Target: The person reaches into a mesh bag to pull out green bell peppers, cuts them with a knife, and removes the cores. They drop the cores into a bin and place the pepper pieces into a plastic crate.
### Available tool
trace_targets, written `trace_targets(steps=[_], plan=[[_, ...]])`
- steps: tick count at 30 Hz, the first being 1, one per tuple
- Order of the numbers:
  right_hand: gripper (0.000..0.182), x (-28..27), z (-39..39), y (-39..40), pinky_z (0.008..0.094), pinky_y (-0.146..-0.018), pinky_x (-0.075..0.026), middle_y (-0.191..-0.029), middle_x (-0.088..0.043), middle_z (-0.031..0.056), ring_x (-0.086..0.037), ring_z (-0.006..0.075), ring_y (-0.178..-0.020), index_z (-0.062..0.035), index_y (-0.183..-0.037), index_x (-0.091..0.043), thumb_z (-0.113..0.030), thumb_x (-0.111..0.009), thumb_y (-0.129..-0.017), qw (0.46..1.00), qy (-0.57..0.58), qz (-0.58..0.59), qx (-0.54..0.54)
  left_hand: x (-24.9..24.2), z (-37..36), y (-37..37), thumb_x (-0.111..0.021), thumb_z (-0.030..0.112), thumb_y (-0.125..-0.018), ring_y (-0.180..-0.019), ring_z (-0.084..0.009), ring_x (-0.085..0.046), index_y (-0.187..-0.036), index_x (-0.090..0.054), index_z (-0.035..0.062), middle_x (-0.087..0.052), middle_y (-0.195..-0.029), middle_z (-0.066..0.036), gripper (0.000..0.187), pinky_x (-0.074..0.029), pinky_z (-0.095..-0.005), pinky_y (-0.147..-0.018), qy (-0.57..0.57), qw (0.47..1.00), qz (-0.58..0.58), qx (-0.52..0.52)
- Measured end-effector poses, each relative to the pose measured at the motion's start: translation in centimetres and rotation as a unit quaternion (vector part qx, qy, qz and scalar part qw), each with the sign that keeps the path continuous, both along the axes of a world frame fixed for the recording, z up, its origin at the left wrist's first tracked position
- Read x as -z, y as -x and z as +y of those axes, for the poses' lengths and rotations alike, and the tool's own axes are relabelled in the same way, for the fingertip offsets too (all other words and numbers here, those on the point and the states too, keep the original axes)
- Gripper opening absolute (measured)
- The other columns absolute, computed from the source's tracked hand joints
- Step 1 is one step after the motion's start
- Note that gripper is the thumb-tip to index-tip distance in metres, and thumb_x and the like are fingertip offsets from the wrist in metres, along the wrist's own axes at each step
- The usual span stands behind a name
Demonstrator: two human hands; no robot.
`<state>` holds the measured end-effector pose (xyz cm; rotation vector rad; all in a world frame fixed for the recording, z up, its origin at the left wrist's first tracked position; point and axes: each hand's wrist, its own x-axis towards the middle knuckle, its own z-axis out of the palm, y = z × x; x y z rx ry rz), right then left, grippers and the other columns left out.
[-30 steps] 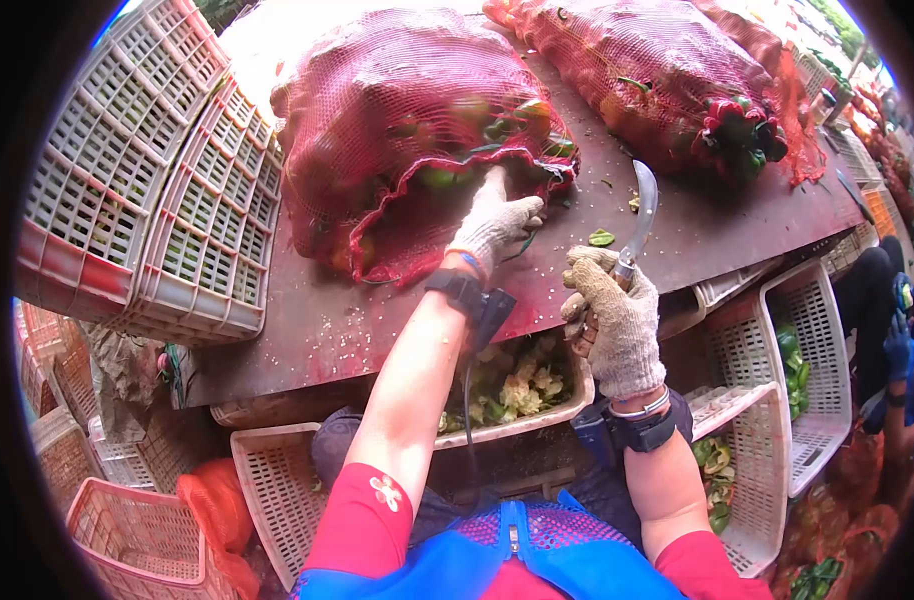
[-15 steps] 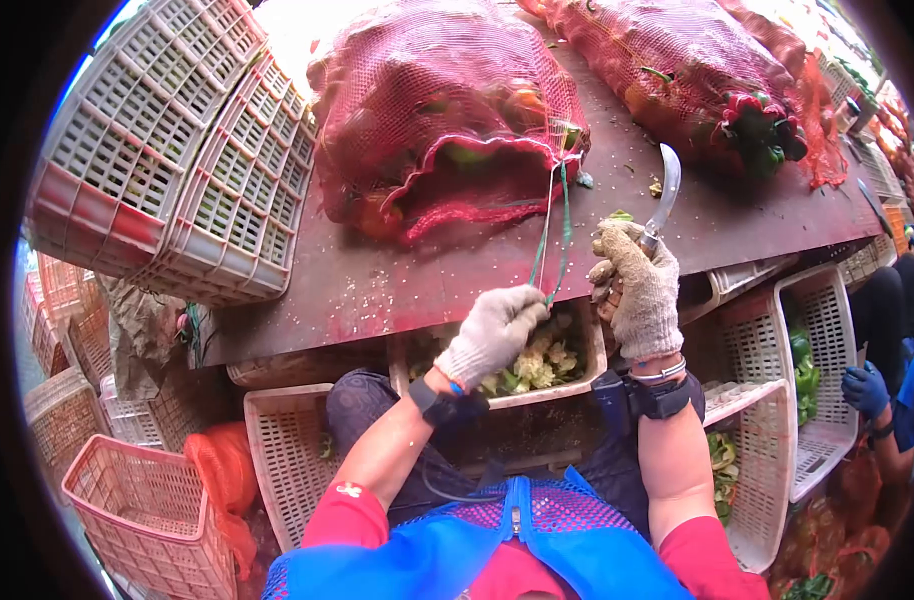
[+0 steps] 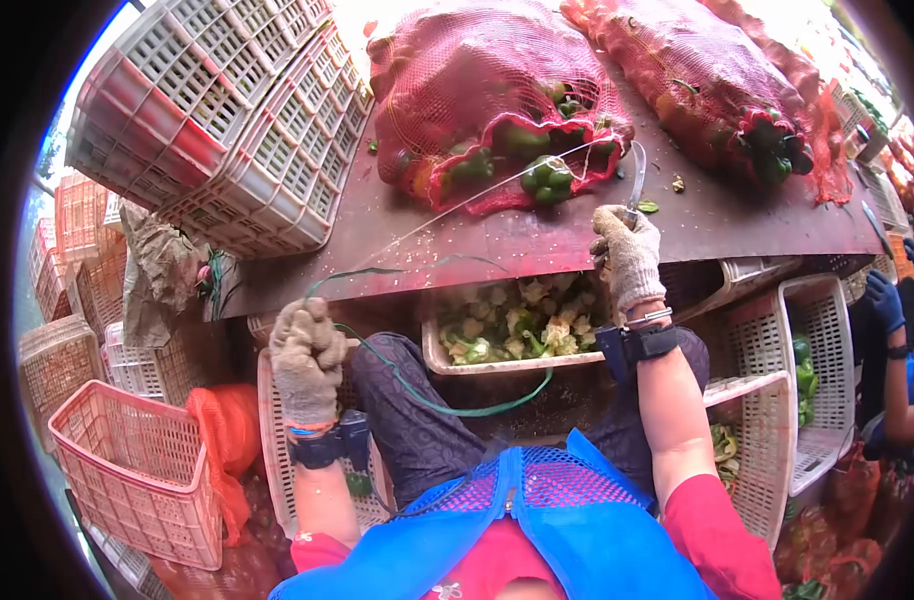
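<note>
My left hand, in a dirty knit glove, is closed around a green string low on the left, off the table's front edge. From the string a thin white thread runs tautly up to the mouth of a red mesh bag. Dark green bell peppers show at that bag's open mouth. My right hand, gloved too, grips a knife with a curved blade, its tip pointing up near the bag's right corner. The knife's handle is mostly hidden in the glove.
Another full mesh bag lies at the right on the table. Stacked plastic crates stand at the left. Below the table edge sits a crate of pepper trimmings. A co-worker's blue-gloved hand is at far right.
My left hand has swung left and down, pulling the string out. The bag's mouth now gapes with peppers showing. My right hand keeps the knife, its blade near the bag's corner.
</note>
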<state>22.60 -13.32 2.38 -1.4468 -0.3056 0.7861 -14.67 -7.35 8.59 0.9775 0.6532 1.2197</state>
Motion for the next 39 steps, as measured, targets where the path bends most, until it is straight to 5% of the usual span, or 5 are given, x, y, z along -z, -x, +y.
trace_targets(steps=[5,19,29,33,39], plan=[[0.028,2.5,2.5,2.1,0.0261,-0.041,-0.042,-0.062,-0.058,0.0027,-0.053,0.0106,-0.048,-0.0078,-0.104,-0.062,-0.017,-0.075,-0.080,0.999,0.002,-0.053,-0.004,0.3,1.3,13.5,-0.045,0.021,-0.102,-0.047,-0.0044,-0.024,-0.103,-0.055,0.0029,-0.027,-0.062,0.007,0.021,-0.023,-0.0219,-0.045,0.054,0.973,-0.205,-0.096],[0.023,4.8,5.0,6.1,0.0220,-0.038,-0.038,-0.069,-0.061,0.0014,-0.052,0.0086,-0.047,-0.0100,-0.106,-0.062,-0.021,-0.068,-0.087,0.987,0.066,-0.037,-0.140,-5.3,7.3,26.5,-0.061,0.017,-0.091,-0.056,-0.0066,-0.052,-0.095,-0.070,0.0030,-0.064,-0.075,-0.001,0.017,-0.040,-0.0207,-0.049,0.116,0.746,0.618,-0.220],[0.026,5.2,5.9,6.5,0.0195,-0.039,-0.035,-0.063,-0.055,-0.0023,-0.047,0.0055,-0.044,-0.0128,-0.112,-0.062,-0.018,-0.068,-0.087,0.991,0.088,-0.045,-0.087,-18.1,26.7,31.8,-0.059,0.008,-0.091,-0.075,-0.0138,-0.066,-0.103,-0.067,0.0028,-0.070,-0.091,-0.008,0.015,-0.053,-0.0235,-0.074,-0.293,0.804,0.144,-0.497],[0.024,6.2,6.0,6.3,0.0195,-0.038,-0.036,-0.065,-0.055,-0.0025,-0.046,0.0050,-0.044,-0.0100,-0.111,-0.060,-0.014,-0.066,-0.088,0.993,0.066,-0.054,-0.076,-8.1,31.7,33.6,-0.059,0.009,-0.089,-0.073,-0.0123,-0.065,-0.094,-0.068,0.0042,-0.069,-0.084,-0.005,0.012,-0.052,-0.0229,-0.070,-0.198,0.841,0.098,-0.493],[0.025,6.4,5.6,5.8,0.0198,-0.039,-0.037,-0.070,-0.057,0.0000,-0.048,0.0060,-0.047,-0.0059,-0.113,-0.059,-0.012,-0.064,-0.089,0.991,0.076,-0.089,-0.067,12.4,30.8,33.0,-0.062,0.027,-0.086,-0.095,-0.0308,-0.067,-0.104,-0.070,0.0037,-0.070,-0.097,-0.018,0.030,-0.051,-0.0385,-0.082,-0.014,0.675,0.668,-0.314]])
